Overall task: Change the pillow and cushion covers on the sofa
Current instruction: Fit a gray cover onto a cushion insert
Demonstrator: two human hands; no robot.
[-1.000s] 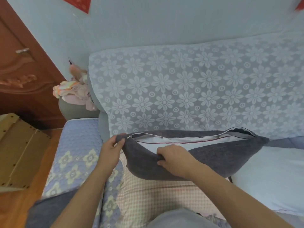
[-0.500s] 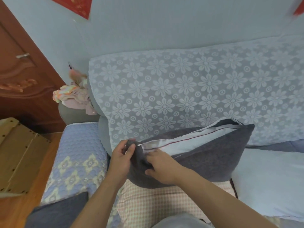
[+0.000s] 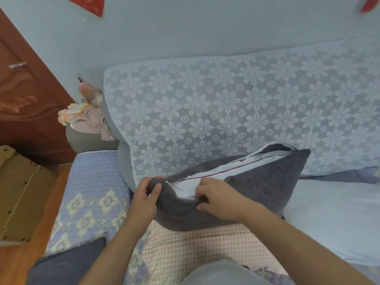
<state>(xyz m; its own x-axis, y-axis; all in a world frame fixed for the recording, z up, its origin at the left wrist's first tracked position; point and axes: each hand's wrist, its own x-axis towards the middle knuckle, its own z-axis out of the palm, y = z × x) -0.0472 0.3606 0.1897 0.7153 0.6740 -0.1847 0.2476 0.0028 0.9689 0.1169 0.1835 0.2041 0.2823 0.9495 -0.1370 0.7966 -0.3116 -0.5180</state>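
Observation:
A cushion in a dark grey cover (image 3: pixel 257 192) stands on the sofa seat, its open zipper edge facing up. The white inner pillow (image 3: pixel 187 187) shows through the opening, with a thin red line along it. My left hand (image 3: pixel 145 195) pinches the cover's left corner at the end of the zipper. My right hand (image 3: pixel 218 199) grips the near edge of the cover beside the opening, fingers curled into the fabric. A pink checked cloth (image 3: pixel 195 249) lies under the cushion.
A floral lace throw (image 3: pixel 226 108) covers the sofa back. A white pillow (image 3: pixel 337 219) lies at right. Blue quilted seat cover (image 3: pixel 90 198) at left, a dark grey cloth (image 3: pixel 67 264) at bottom left, a bundle of clothes (image 3: pixel 86 118) on the armrest, a wooden piece (image 3: pixel 18 192) on the floor.
The opening has narrowed from wide open to nearly closed. My right hand slid left toward my left hand. The cushion's right end rose and tilted up.

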